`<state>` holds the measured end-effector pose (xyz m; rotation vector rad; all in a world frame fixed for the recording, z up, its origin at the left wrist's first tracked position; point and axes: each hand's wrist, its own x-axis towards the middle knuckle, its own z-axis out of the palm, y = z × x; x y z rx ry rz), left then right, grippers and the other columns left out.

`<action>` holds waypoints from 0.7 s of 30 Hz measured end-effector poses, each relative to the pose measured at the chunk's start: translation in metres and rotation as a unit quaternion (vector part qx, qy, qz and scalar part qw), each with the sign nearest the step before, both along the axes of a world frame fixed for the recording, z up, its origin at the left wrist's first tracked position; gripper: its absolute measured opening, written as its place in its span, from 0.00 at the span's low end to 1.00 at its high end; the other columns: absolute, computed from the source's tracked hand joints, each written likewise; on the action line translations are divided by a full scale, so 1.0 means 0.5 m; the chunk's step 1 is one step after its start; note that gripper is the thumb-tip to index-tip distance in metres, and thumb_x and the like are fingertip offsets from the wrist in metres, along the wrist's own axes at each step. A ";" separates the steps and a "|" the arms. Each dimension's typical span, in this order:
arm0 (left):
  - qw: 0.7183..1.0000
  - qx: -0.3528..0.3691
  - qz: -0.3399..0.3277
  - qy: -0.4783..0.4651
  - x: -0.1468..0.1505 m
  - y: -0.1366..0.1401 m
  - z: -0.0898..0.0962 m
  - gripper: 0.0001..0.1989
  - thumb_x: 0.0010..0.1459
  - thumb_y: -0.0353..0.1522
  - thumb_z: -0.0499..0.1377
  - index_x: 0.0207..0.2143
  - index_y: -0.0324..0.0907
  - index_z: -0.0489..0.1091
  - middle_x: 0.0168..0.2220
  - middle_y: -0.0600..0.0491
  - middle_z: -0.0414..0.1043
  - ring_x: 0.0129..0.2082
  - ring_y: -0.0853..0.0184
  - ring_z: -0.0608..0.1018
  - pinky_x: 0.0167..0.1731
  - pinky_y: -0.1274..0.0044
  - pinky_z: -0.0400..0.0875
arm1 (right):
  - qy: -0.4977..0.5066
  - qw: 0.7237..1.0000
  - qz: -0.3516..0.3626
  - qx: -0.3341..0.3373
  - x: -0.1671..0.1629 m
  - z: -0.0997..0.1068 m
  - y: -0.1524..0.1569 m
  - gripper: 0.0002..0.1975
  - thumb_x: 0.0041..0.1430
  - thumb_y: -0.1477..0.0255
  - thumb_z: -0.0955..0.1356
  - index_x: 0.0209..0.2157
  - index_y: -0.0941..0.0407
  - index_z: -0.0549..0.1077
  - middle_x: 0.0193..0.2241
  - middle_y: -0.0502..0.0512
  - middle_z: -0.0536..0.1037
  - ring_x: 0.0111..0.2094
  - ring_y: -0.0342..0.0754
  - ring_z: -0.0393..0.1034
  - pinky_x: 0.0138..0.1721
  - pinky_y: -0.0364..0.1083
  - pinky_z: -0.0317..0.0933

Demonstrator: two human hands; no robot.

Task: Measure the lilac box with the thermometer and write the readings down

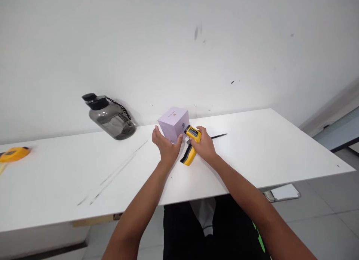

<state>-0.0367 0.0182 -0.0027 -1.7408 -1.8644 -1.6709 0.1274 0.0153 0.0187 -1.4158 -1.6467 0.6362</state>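
Observation:
My left hand (pixel 167 146) is closed on a lilac cube-shaped box (pixel 169 126), with the fingers along its left side and the thumb at its lower right. Small gold marks show on the box's top and a dark mark on its right face. To the right, my right hand (pixel 205 144) grips the upper body of a yellow and black infrared thermometer (pixel 193 133). Its pistol handle points down toward me, and its front end is close against the box's right face. I cannot tell if they touch. A thin dark stick, perhaps a pen (pixel 219 135), shows just beyond my right hand.
On the white table (pixel 266 147), a grey see-through water bottle (pixel 113 119) with a black cap and strap stands back left. A yellow tape measure (pixel 15 154) lies at the far left. The wall (pixel 174 46) rises along the table's back edge. Under the right side sits a white object (pixel 284 192).

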 end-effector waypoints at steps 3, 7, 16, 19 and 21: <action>0.995 0.019 -0.092 0.032 0.015 -0.035 0.016 0.40 0.58 0.47 0.58 0.65 0.37 0.47 0.51 0.40 0.67 0.52 0.56 0.72 0.53 0.62 0.66 | 0.054 0.992 -0.010 0.117 0.007 0.003 -0.015 0.23 0.58 0.66 0.67 0.54 0.54 0.63 0.51 0.61 0.73 0.52 0.54 0.70 0.54 0.55 0.65; 0.964 -0.150 -0.163 0.145 0.040 -0.055 0.024 0.35 0.57 0.49 0.57 0.61 0.41 0.57 0.46 0.44 0.74 0.43 0.54 0.77 0.43 0.65 0.70 | 0.061 0.968 -0.045 0.238 0.018 0.011 -0.028 0.20 0.60 0.64 0.66 0.53 0.53 0.63 0.52 0.62 0.71 0.57 0.54 0.66 0.58 0.57 0.63; 0.926 -0.279 -0.219 0.130 0.062 -0.064 0.040 0.17 0.54 0.47 0.61 0.39 0.45 0.70 0.33 0.51 0.75 0.32 0.59 0.77 0.29 0.72 0.67 | 0.271 0.953 0.123 0.065 0.041 0.040 -0.037 0.42 0.53 0.51 0.69 0.64 0.48 0.52 0.63 0.64 0.61 0.58 0.57 0.65 0.48 0.55 0.70; 0.913 -0.293 -0.265 0.104 0.062 -0.066 0.039 0.14 0.54 0.43 0.62 0.38 0.45 0.69 0.31 0.53 0.74 0.29 0.61 0.76 0.27 0.74 0.66 | 0.300 0.898 0.312 -0.076 0.046 0.051 -0.041 0.37 0.48 0.50 0.72 0.57 0.51 0.65 0.56 0.62 0.72 0.53 0.57 0.70 0.47 0.54 0.70; 0.910 -0.273 -0.289 0.120 0.057 -0.061 0.037 0.15 0.53 0.43 0.62 0.38 0.45 0.70 0.33 0.52 0.74 0.31 0.60 0.76 0.29 0.73 0.67 | 0.338 0.876 0.330 -0.095 0.042 0.054 -0.046 0.32 0.48 0.54 0.74 0.52 0.52 0.69 0.49 0.60 0.76 0.50 0.56 0.72 0.48 0.54 0.69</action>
